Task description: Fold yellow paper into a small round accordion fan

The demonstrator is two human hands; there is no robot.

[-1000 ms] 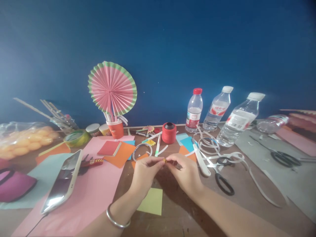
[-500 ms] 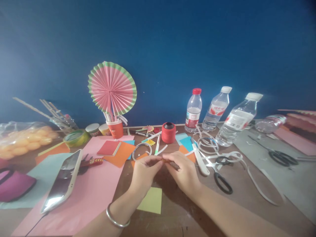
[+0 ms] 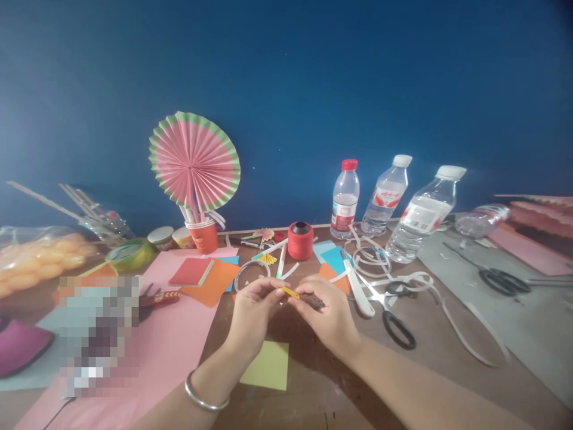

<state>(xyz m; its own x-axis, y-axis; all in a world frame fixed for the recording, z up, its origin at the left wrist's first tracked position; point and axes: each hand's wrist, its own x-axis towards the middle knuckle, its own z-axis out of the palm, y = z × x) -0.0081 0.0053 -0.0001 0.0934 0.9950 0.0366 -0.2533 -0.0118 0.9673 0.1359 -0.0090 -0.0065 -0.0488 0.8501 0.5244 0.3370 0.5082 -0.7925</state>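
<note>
Between the fingertips of both hands shows a small folded piece of yellow paper (image 3: pixel 290 292). My left hand (image 3: pixel 257 310) pinches its left end with thumb and forefinger; a silver bangle circles that wrist. My right hand (image 3: pixel 326 310) pinches the other end, its fingers partly curled. Below them a yellow-green paper square (image 3: pixel 267 367) lies on the brown table (image 3: pixel 308 406). Just beyond the hands stand a red thread spool (image 3: pixel 300 242) and a small yellow pleated paper fan (image 3: pixel 268 258). White-handled and black-handled scissors (image 3: pixel 398 328) lie right of my right hand.
At the back, a pleated watermelon fan (image 3: pixel 197 161) stands in an orange cup (image 3: pixel 202 236). Several water bottles (image 3: pixel 344 206) line the right back. White strips (image 3: pixel 461 328) curl across the right side. Pink paper (image 3: pixel 179 346) covers the left, with a blurred-out device (image 3: pixel 101 340) on it.
Both hands have tilted slightly, so the yellow folded paper between the fingertips now shows. The whole view has shifted a little, moving the scene left.
</note>
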